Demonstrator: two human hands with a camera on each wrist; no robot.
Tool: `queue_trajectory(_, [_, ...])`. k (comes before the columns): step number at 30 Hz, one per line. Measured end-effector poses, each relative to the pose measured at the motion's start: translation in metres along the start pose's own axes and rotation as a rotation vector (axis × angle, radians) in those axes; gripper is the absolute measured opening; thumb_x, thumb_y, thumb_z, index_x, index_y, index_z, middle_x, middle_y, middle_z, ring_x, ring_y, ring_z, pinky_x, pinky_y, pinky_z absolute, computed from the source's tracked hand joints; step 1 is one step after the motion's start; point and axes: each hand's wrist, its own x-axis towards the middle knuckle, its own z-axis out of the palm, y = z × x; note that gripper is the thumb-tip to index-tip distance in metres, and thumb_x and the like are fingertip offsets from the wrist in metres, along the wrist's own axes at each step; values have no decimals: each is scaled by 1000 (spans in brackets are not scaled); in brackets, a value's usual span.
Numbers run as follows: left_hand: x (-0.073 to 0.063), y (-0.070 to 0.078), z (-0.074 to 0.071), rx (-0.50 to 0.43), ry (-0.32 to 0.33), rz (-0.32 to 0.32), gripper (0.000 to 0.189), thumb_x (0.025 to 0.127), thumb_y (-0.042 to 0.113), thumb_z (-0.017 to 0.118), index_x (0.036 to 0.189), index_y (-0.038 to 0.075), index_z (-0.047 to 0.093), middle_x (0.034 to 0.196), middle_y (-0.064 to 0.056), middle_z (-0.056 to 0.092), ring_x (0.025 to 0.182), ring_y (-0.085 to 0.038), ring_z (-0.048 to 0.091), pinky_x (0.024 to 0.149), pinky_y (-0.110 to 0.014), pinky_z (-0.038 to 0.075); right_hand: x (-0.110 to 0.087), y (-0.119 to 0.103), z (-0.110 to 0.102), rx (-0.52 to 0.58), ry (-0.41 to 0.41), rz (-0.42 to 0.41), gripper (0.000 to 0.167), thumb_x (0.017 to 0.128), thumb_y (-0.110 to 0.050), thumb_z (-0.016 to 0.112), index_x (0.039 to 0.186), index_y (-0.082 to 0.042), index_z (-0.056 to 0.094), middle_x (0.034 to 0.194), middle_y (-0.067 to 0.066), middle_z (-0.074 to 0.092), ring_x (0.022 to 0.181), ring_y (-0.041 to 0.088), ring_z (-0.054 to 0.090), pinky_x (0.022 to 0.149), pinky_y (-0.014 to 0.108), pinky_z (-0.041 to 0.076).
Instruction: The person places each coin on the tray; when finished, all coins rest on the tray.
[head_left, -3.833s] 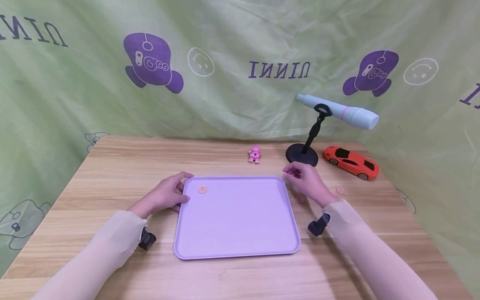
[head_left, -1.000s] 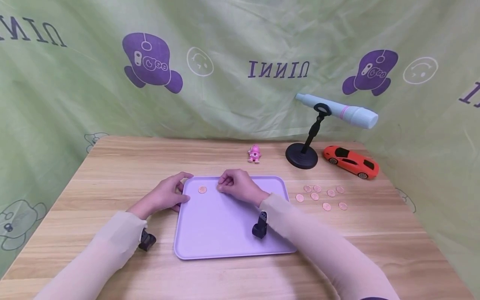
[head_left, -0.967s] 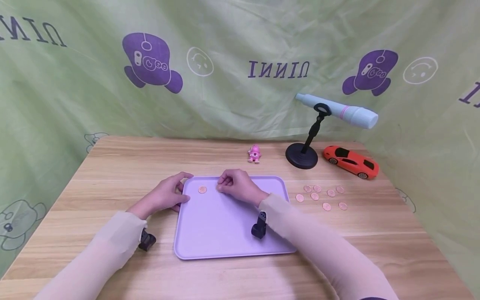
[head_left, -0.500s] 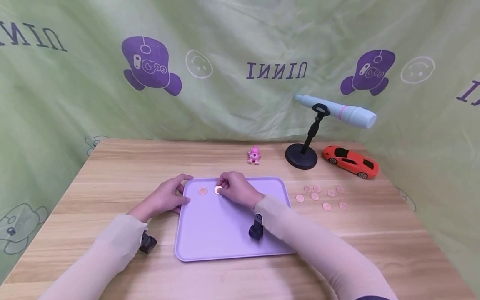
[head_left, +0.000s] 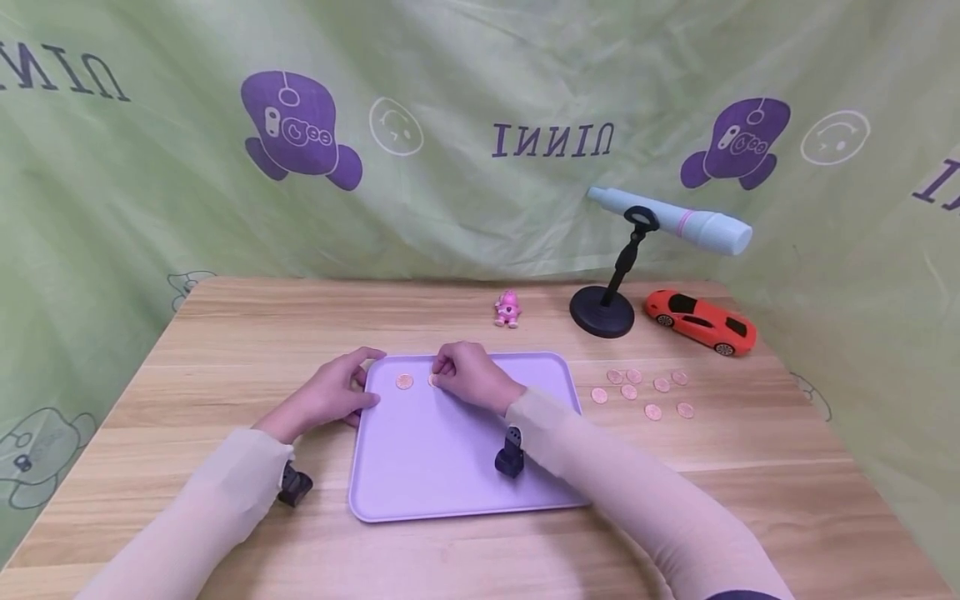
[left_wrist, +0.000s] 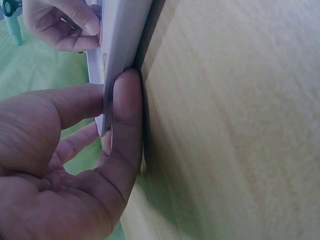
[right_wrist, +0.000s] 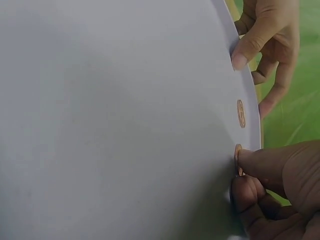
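A light purple tray (head_left: 457, 467) lies on the wooden table. My left hand (head_left: 332, 393) grips its upper left corner; in the left wrist view, the rim sits between the thumb and a finger (left_wrist: 127, 100) of that hand. Inside the tray, near the far edge, one copper-coloured coin (head_left: 404, 382) lies flat. Just right of it, my right hand (head_left: 474, 379) has thumb and fingers at a second coin (right_wrist: 238, 154), pinching it low against the tray floor. The fingers partly cover this second coin.
Several more coins (head_left: 629, 392) lie spread on the table right of the tray. Behind stand a small pink figurine (head_left: 507, 308), a light blue microphone (head_left: 705, 229) on a black stand (head_left: 602, 311), and a red toy car (head_left: 701, 322). A green cloth (head_left: 450, 217) hangs behind the table.
From the loose coins at the right, my right hand has moved left over the tray with a coin, now down beside the first one. My left hand has stayed at the corner.
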Motion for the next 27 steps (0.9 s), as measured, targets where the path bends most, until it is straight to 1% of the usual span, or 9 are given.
queue_trajectory(5, [0,0,0,6,2,-2,67,93,-6,69,153,0,40,102,-20,59,66,-17,64,56,-36,66,-2,-2,-2,18,-6,14,8,94,-5,75,98,1,73,90,11,74,79,11,64,71,15,55])
queue_trajectory(10, [0,1,0,4,2,-8,68,93,-5,69,154,0,40,103,-21,59,67,-17,64,56,-36,66,-6,1,-9,44,-41,38,11,96,-9,74,103,-1,74,96,10,74,83,10,63,75,16,55])
queue_trajectory(14, [-1,1,-1,8,2,-12,68,93,-5,69,154,0,39,102,-20,58,68,-18,63,56,-36,65,-13,9,-20,42,-49,20,12,97,-8,72,106,-1,74,99,11,74,87,11,64,79,18,57])
queue_trajectory(18, [-1,1,-1,6,1,-12,68,93,-5,69,154,0,39,102,-20,58,68,-18,64,56,-36,65,-28,20,-36,49,-19,0,13,98,-6,69,108,1,73,100,12,74,91,15,67,85,23,60])
queue_trajectory(22, [0,1,0,0,0,-16,67,93,-5,69,154,0,40,103,-20,59,68,-18,64,57,-36,66,-46,29,-56,40,32,18,16,98,-5,69,112,3,73,103,13,75,94,19,69,89,31,63])
queue_trajectory(27, [0,1,0,1,1,-16,68,93,-5,69,154,1,40,103,-21,59,69,-18,64,57,-36,65,-71,47,-79,1,101,47,19,96,-2,69,114,4,72,107,15,75,97,23,71,92,40,65])
